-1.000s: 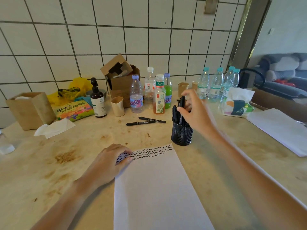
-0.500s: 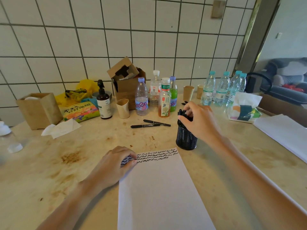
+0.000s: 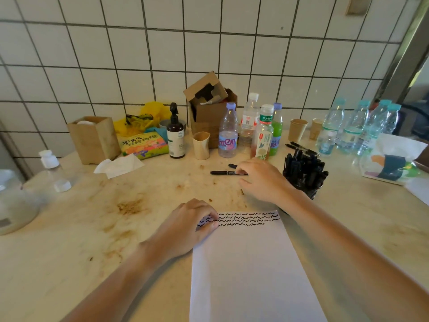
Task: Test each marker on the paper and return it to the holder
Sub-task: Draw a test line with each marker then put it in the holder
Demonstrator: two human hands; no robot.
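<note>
The right hand [image 3: 262,180] touches a black marker [image 3: 226,173] lying on the desk [image 3: 92,228], grip unclear. At seven o'clock, the left hand [image 3: 185,226] presses flat on the paper [image 3: 250,263].

The left hand [image 3: 185,226] is pressing on the top left corner of the white paper [image 3: 250,263], over the black wavy lines. The right hand [image 3: 262,180] is touching a black marker [image 3: 222,173] lying on the table [image 3: 81,228]. The mesh holder [image 3: 306,180] with markers is standing just beside this hand.
</note>
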